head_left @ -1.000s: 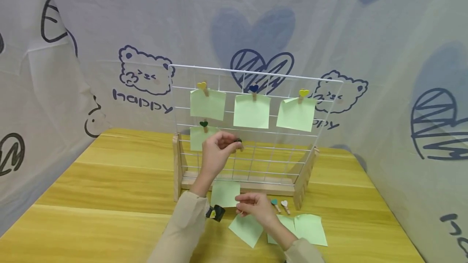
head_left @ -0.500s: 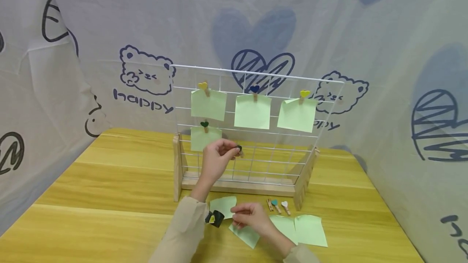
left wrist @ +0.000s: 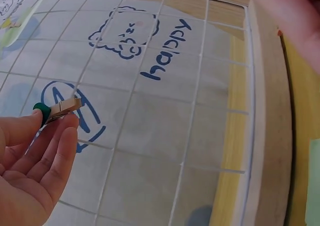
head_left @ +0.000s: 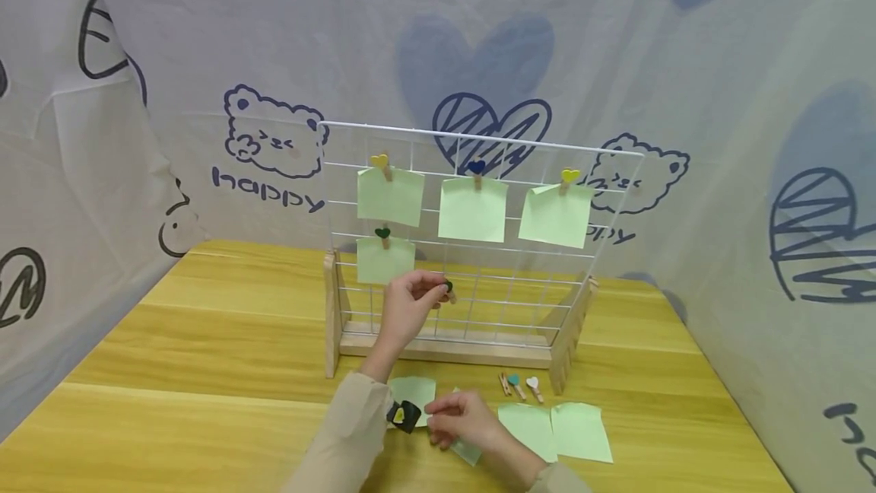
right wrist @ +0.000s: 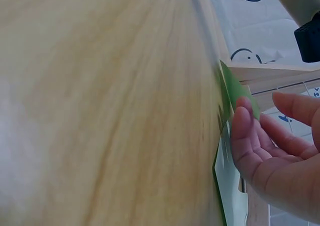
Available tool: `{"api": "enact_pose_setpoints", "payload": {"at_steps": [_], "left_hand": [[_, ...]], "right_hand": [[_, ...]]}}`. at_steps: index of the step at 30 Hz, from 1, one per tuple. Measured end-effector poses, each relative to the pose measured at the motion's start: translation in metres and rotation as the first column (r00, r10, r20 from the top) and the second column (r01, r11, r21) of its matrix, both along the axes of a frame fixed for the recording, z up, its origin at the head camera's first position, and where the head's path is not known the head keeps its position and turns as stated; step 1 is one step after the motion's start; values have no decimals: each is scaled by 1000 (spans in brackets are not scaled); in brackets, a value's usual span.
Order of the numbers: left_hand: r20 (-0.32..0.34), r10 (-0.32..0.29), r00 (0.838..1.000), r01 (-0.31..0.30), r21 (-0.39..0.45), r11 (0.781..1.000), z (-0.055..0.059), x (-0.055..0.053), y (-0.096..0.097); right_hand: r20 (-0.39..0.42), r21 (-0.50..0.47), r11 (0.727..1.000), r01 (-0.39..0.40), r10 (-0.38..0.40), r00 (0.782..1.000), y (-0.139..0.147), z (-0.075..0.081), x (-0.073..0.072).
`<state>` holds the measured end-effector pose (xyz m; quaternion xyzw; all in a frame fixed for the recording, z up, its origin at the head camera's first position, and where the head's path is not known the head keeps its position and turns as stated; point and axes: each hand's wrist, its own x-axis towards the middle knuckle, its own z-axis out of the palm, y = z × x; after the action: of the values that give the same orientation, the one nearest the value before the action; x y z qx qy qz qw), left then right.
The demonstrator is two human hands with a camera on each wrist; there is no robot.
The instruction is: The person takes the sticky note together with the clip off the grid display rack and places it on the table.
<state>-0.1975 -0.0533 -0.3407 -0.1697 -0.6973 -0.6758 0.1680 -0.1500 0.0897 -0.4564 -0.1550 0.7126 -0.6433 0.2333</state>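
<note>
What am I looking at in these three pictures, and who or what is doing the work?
No machine here: a person works with bare hands, filmed by a head camera and one camera on each wrist. The head view shows a wooden table with a white wire grid in a wooden stand; four green notes hang on it from heart-topped pegs. The left hand pinches a green-headed peg in front of the grid; the left wrist view shows this close up. The right hand is low on the table, fingers on a green note, seen edge-on in the right wrist view. Spare pegs and more notes lie nearby.
</note>
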Motion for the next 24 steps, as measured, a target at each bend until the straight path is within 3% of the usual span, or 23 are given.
{"api": "enact_pose_setpoints", "payload": {"at_steps": [17, 24], "left_hand": [[85, -58, 995, 61, -30, 998, -15, -4, 8], [117, -57, 991, 62, -42, 997, -38, -21, 11]], "right_hand": [[83, 14, 995, -100, 98, 992, 9, 11, 4], [74, 51, 987, -154, 150, 986, 15, 20, 6]]}}
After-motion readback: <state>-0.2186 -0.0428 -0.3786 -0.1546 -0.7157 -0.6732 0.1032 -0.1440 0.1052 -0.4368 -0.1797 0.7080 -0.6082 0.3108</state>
